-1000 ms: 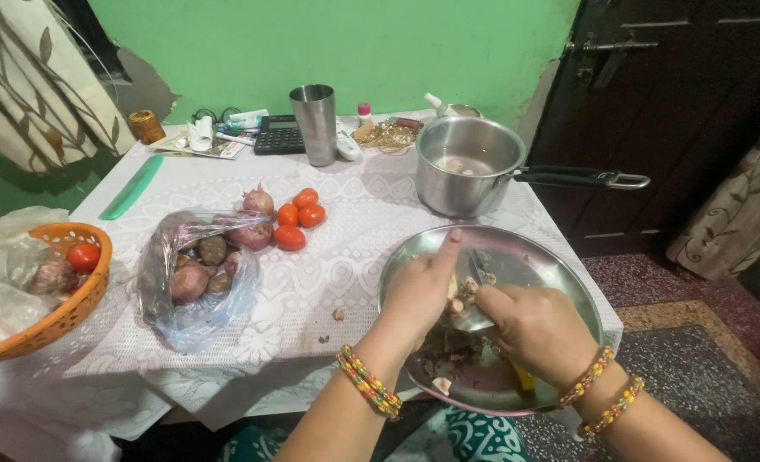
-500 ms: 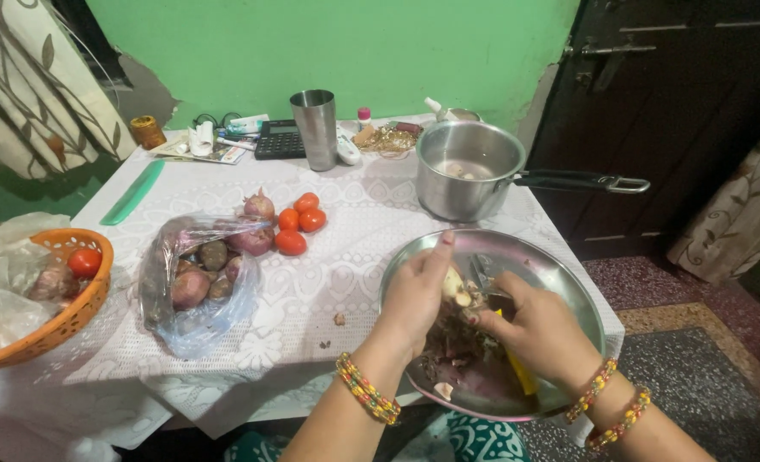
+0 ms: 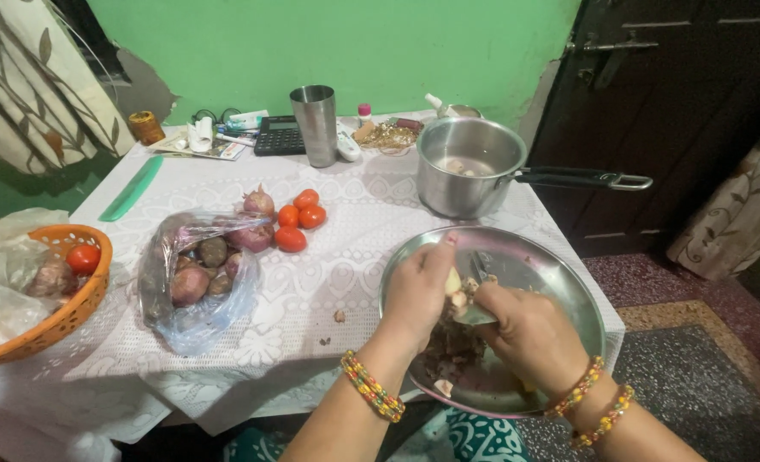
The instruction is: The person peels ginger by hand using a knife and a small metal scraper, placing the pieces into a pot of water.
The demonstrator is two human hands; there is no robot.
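Note:
My left hand [image 3: 416, 295] holds a small pale peeled piece of vegetable [image 3: 453, 281] over a round steel plate [image 3: 568, 282] at the table's near right edge. My right hand [image 3: 529, 334] grips a knife whose blade [image 3: 476, 313] lies against that piece. Dark peelings and pale bits [image 3: 448, 346] are heaped in the plate under both hands. Beaded bangles sit on both wrists.
A steel saucepan [image 3: 465, 167] with a long black handle stands behind the plate. Three tomatoes [image 3: 298, 218] and a clear bag of onions [image 3: 200, 265] lie mid-table. An orange basket [image 3: 72, 312] sits at the left, a steel tumbler [image 3: 316, 124] and a calculator [image 3: 279, 137] at the back.
Both hands have stayed over the plate with small shifts as the knife works on the piece. The view has tilted slightly.

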